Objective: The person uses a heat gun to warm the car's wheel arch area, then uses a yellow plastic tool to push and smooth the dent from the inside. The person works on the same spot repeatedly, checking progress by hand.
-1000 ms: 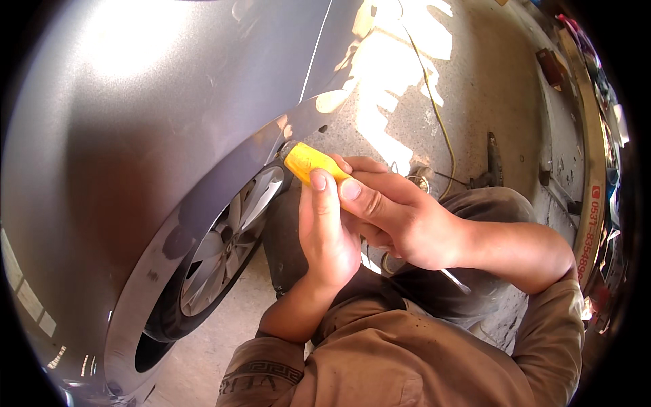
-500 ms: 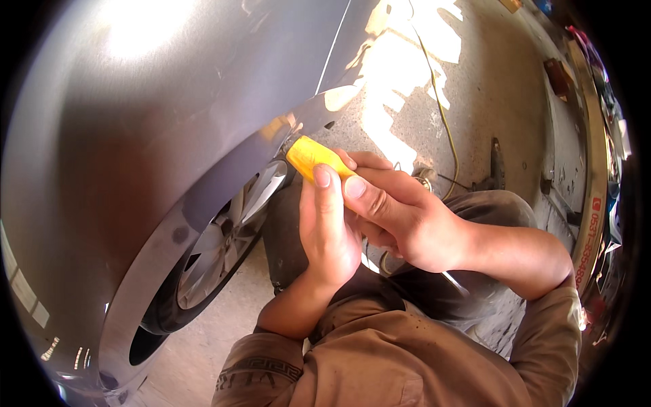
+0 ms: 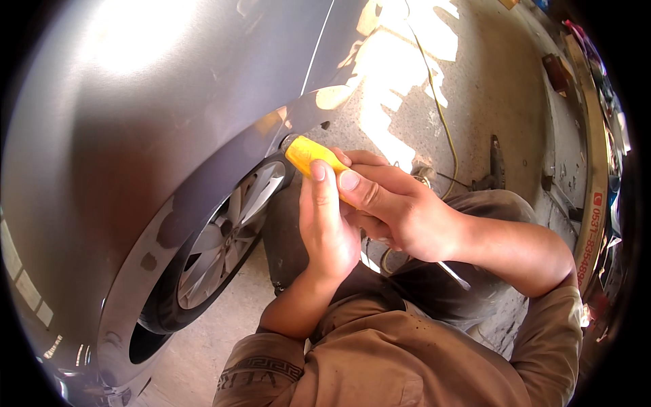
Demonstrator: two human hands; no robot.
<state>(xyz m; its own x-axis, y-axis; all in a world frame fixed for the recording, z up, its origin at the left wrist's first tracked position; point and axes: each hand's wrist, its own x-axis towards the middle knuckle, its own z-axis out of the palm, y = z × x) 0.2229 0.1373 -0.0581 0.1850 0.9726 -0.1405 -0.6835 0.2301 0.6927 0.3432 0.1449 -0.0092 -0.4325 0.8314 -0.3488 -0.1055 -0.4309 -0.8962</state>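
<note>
A screwdriver with a yellow handle (image 3: 313, 153) is held in both my hands, its dark butt end at the edge of the grey car's wheel arch (image 3: 227, 154). Whether the butt touches the edge, I cannot tell. My left hand (image 3: 328, 227) is closed on the handle from below, thumb pointing up along it. My right hand (image 3: 407, 210) grips it from the right, thumb laid over the handle. Beyond the right hand the metal shaft (image 3: 453, 275) comes out over my thigh, with a flat tip; its middle is hidden by the hand.
Below the arch is the wheel (image 3: 227, 234) with its silver spoked rim, close left of my arms. A yellowish cable (image 3: 444, 129) runs over the sunlit concrete floor (image 3: 485, 81). A dark tool (image 3: 497, 159) lies past my knee. A long board (image 3: 597, 149) edges the right side.
The car appears slightly further left in the view. The screwdriver's handle has shifted a little left with my hands, and more of its shaft shows beyond the right hand.
</note>
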